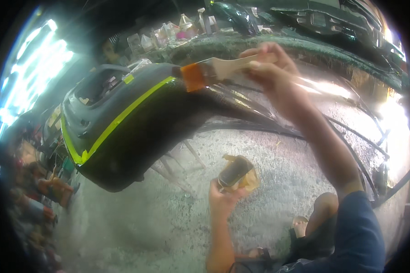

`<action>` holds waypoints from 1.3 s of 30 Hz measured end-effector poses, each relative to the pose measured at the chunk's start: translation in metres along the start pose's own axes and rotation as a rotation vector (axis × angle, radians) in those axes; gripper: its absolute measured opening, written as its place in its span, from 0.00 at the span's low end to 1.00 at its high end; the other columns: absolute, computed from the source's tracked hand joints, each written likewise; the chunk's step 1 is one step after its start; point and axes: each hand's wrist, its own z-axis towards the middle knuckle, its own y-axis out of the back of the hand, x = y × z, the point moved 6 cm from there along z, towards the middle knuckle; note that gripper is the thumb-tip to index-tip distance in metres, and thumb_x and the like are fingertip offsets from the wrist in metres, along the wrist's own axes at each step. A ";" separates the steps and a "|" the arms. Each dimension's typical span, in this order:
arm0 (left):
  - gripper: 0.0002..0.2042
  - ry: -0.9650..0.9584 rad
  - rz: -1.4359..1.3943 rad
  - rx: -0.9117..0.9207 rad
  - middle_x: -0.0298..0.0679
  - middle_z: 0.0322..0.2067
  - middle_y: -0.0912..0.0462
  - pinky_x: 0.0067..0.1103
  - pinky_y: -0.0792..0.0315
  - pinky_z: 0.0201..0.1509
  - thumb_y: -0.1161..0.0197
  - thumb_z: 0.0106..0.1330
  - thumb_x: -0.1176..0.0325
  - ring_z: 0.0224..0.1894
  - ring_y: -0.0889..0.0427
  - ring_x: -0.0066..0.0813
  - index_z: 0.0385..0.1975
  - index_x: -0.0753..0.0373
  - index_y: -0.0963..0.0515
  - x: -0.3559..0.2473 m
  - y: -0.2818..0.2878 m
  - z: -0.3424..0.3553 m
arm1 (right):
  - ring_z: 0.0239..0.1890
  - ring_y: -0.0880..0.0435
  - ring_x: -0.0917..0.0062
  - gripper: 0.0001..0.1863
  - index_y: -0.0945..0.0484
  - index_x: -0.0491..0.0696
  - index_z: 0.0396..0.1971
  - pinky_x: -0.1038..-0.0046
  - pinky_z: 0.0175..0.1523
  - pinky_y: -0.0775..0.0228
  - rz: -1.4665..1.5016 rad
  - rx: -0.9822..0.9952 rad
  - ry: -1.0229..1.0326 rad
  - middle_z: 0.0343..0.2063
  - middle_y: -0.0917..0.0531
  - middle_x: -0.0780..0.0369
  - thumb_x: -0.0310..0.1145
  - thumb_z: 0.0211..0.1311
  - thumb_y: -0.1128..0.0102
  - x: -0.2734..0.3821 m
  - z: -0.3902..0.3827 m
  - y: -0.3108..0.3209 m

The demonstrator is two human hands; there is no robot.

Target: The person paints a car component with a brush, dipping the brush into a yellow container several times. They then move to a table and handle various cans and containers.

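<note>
A wide paintbrush (222, 69) with orange bristles and a pale handle is gripped in my right hand (274, 68), fingers closed around the handle. Its bristles are by the upper edge of a dark car bumper (161, 111); whether they touch it I cannot tell. Yellow-green masking tape (120, 119) runs along the bumper and folds at its near left corner. Lower down, my left hand (224, 200) is wrapped round a yellowish cut-open container (250, 179). Its inside looks dark, and I cannot make out the contents.
The bumper rests on a thin-legged stand (173, 170) over a stained concrete floor (136, 227). Along the back, a ledge (241, 44) carries bottles (187, 26) and dark car parts (332, 22). Assorted clutter (32, 204) lies on the left.
</note>
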 end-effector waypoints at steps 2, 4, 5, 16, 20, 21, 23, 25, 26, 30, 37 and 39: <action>0.41 -0.032 0.036 -0.022 0.48 0.52 0.21 0.29 0.24 0.59 0.15 0.40 0.64 0.57 0.20 0.38 0.55 0.71 0.30 -0.002 -0.001 0.000 | 0.53 0.18 0.67 0.13 0.33 0.47 0.44 0.68 0.63 0.23 0.011 -0.030 0.033 0.52 0.21 0.52 0.18 0.65 0.43 -0.017 -0.012 0.007; 0.40 -0.093 0.021 -0.055 0.47 0.51 0.21 0.30 0.24 0.60 0.15 0.39 0.64 0.55 0.19 0.36 0.53 0.71 0.28 0.002 0.004 0.000 | 0.51 0.19 0.71 0.13 0.33 0.48 0.44 0.68 0.61 0.25 -0.031 -0.098 0.060 0.51 0.21 0.54 0.18 0.64 0.45 -0.031 -0.027 0.029; 0.40 -0.082 0.026 -0.065 0.47 0.51 0.21 0.30 0.24 0.60 0.15 0.39 0.64 0.55 0.19 0.36 0.53 0.71 0.28 0.003 0.005 -0.001 | 0.51 0.19 0.71 0.13 0.33 0.48 0.44 0.68 0.61 0.25 -0.023 -0.100 0.048 0.51 0.21 0.54 0.18 0.64 0.45 -0.033 -0.037 0.046; 0.38 -0.493 0.575 -0.105 0.41 0.50 0.23 0.31 0.26 0.59 0.16 0.40 0.70 0.53 0.22 0.34 0.55 0.65 0.26 -0.044 0.018 -0.021 | 0.46 0.16 0.74 0.13 0.26 0.44 0.46 0.68 0.48 0.21 -0.661 0.305 0.030 0.46 0.17 0.57 0.14 0.65 0.44 -0.010 -0.139 0.043; 0.37 -0.624 0.550 -0.116 0.41 0.51 0.24 0.32 0.26 0.59 0.18 0.39 0.74 0.55 0.22 0.37 0.56 0.63 0.25 -0.053 -0.007 -0.028 | 0.41 0.13 0.57 0.08 0.24 0.43 0.45 0.61 0.44 0.20 -1.076 0.763 -0.046 0.36 0.16 0.53 0.24 0.67 0.41 -0.048 -0.130 -0.006; 0.37 -0.606 0.546 -0.115 0.41 0.51 0.24 0.32 0.26 0.59 0.18 0.39 0.74 0.55 0.22 0.37 0.56 0.63 0.25 -0.055 -0.011 -0.026 | 0.40 0.13 0.57 0.07 0.24 0.44 0.44 0.60 0.42 0.21 -1.118 0.814 -0.030 0.35 0.16 0.54 0.25 0.68 0.42 -0.058 -0.129 -0.009; 0.38 -0.790 0.609 -0.173 0.41 0.51 0.24 0.32 0.27 0.59 0.19 0.37 0.77 0.55 0.23 0.41 0.56 0.63 0.25 -0.067 -0.019 -0.030 | 0.39 0.13 0.56 0.06 0.25 0.43 0.43 0.59 0.42 0.21 -1.121 0.811 -0.075 0.34 0.16 0.54 0.24 0.68 0.42 -0.062 -0.123 -0.010; 0.40 -0.804 0.566 -0.193 0.43 0.52 0.24 0.33 0.28 0.61 0.20 0.34 0.79 0.56 0.23 0.44 0.57 0.62 0.25 -0.067 -0.019 -0.032 | 0.39 0.14 0.56 0.06 0.25 0.43 0.42 0.58 0.42 0.22 -1.117 0.806 -0.102 0.33 0.16 0.54 0.24 0.68 0.43 -0.062 -0.120 -0.008; 0.41 -0.814 0.553 -0.193 0.43 0.52 0.24 0.34 0.28 0.61 0.20 0.34 0.80 0.56 0.23 0.44 0.58 0.63 0.26 -0.069 -0.018 -0.033 | 0.38 0.14 0.55 0.05 0.26 0.43 0.41 0.58 0.42 0.22 -1.088 0.759 -0.094 0.33 0.17 0.53 0.23 0.67 0.42 -0.058 -0.117 -0.005; 0.43 -0.864 0.542 -0.211 0.44 0.54 0.24 0.34 0.29 0.63 0.21 0.33 0.81 0.57 0.24 0.45 0.60 0.63 0.26 -0.071 -0.015 -0.035 | 0.37 0.15 0.55 0.06 0.27 0.43 0.40 0.60 0.41 0.22 -1.093 0.692 -0.075 0.32 0.17 0.53 0.21 0.66 0.42 -0.044 -0.117 -0.002; 0.44 -0.918 0.532 -0.234 0.44 0.56 0.24 0.35 0.29 0.64 0.21 0.34 0.81 0.59 0.24 0.46 0.61 0.63 0.27 -0.068 -0.022 -0.029 | 0.39 0.13 0.64 0.05 0.25 0.43 0.40 0.63 0.42 0.20 -1.121 0.563 -0.027 0.35 0.17 0.55 0.20 0.66 0.42 -0.031 -0.111 0.014; 0.44 -0.981 0.523 -0.242 0.45 0.56 0.24 0.36 0.28 0.65 0.21 0.35 0.80 0.61 0.24 0.46 0.62 0.62 0.27 -0.069 -0.024 -0.031 | 0.39 0.14 0.58 0.05 0.25 0.42 0.41 0.60 0.42 0.21 -1.122 0.769 -0.028 0.37 0.17 0.53 0.21 0.67 0.42 -0.045 -0.124 0.012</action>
